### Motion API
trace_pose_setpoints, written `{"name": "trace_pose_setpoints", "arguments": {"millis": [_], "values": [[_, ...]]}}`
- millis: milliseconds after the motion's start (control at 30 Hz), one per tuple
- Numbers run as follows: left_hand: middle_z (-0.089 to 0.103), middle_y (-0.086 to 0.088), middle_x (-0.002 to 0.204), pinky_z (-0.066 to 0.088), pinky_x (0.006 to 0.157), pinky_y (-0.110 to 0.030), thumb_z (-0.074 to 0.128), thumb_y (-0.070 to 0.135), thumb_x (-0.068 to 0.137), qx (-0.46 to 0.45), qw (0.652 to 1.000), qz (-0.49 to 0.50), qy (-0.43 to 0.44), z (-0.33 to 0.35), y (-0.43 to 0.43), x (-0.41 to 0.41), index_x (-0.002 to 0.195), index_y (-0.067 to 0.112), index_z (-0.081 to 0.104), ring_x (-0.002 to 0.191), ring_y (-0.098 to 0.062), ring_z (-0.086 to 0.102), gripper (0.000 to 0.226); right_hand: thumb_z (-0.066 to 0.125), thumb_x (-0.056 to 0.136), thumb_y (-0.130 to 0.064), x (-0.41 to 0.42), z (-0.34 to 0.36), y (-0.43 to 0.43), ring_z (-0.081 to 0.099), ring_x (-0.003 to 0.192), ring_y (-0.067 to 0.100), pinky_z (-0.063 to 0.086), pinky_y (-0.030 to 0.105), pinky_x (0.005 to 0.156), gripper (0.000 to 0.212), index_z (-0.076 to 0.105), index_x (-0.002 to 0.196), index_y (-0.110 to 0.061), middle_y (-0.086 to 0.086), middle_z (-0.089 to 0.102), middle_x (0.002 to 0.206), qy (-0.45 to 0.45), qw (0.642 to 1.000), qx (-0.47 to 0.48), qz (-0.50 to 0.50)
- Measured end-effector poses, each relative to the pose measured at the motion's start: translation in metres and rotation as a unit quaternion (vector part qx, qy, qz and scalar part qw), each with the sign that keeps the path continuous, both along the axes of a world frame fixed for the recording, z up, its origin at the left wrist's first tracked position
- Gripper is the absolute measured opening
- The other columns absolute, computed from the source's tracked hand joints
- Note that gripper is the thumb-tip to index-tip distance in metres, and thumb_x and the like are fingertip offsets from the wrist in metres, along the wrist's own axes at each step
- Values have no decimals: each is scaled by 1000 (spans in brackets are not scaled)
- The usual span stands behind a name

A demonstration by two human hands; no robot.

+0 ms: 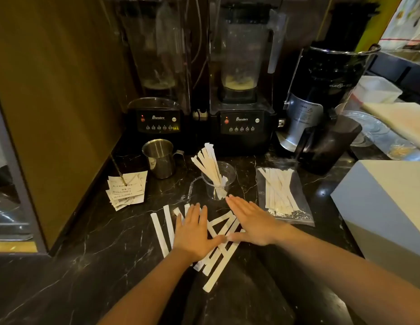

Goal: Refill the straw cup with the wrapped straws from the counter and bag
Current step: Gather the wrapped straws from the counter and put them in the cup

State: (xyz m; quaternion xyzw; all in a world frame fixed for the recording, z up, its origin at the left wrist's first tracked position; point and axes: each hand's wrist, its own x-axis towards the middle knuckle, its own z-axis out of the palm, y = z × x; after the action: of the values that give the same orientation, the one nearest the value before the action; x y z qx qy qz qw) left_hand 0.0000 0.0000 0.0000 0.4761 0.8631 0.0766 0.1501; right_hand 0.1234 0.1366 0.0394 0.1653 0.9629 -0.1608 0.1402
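Both of your hands lie flat, palms down, on the loose wrapped straws (218, 233) scattered over the near part of the black marble counter (91, 249). Your left hand (194, 233) has its fingers spread and straight, pressing several wrappers; your right hand (253, 221) is likewise open, fingers extended toward the far left, gripping nothing. Their thumbs nearly meet over the pile. Just beyond your fingertips stands the clear straw cup (218, 181), upright, with a bundle of straws leaning left out of it. To its right lies the clear bag (284, 195) with more straws inside. Farther left sit a steel pitcher (160, 158) and a stack of receipts (126, 190).
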Motion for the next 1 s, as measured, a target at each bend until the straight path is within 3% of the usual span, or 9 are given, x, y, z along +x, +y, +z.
{"name": "trace_pose_setpoints", "arguments": {"millis": [167, 367, 733, 1000], "values": [[-5, -7, 156, -9, 112, -50, 39, 80, 64, -60, 996, -60, -2, -4, 4, 9, 143, 14, -3, 143, -22, -10, 111, 67, 70, -53, -15, 4, 7, -13, 143, 20, -4, 41, 116, 112, -8, 144, -17, 2, -11, 157, -105, 992, 7, 66], [3, -7, 156, -2, 113, -55, 53, 73, 61, -91, 992, -83, -9, -4, 15, 17, 142, 13, 1, 143, -24, -3, 114, 75, 67, -29, -30, -2, 9, -1, 144, 22, 4, 39, 116, 107, 3, 145, -14, 6, 4, 157, -132, 987, 24, 87], [35, -8, 138, 17, 108, -52, 58, 62, 64, -65, 994, -84, 9, -3, 25, 18, 136, 12, 25, 128, -27, 29, 93, 76, 64, -24, -38, -8, 10, 33, 128, 26, 34, 37, 105, 92, 25, 139, -12, 9, 33, 142, -115, 988, 38, 100], [46, -9, 126, 26, 102, -46, 57, 56, 69, -87, 993, -79, 27, 1, 29, 15, 122, 13, 44, 118, -26, 39, 70, 73, 65, -25, -35, -14, 10, 37, 116, 25, 37, 37, 94, 71, 39, 127, -12, 9, 41, 127, -94, 988, 59, 109]]}}
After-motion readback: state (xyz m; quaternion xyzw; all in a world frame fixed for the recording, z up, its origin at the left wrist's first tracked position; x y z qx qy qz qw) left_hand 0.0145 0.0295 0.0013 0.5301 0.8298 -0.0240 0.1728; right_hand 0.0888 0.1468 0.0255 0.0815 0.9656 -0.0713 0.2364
